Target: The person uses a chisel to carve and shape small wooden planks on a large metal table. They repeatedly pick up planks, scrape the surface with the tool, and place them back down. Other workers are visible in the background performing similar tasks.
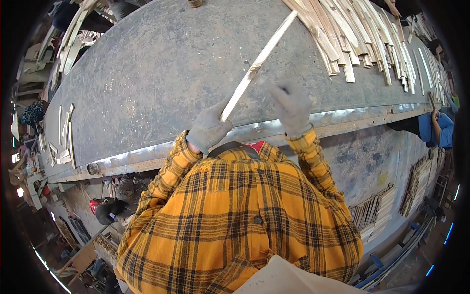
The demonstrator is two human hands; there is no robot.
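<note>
My left hand (209, 127) clamped its fingers on a wooden strip (269, 48), best held steady; whether the blurred right hand (293, 109) was closed, I couldn't tell.

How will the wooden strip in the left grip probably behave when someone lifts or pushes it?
The wooden strip is probably stiff: held near one end by the left grip, it looks straight. Being slender, it seems light. Its flat-looking sides may favour sliding over rolling.
</note>
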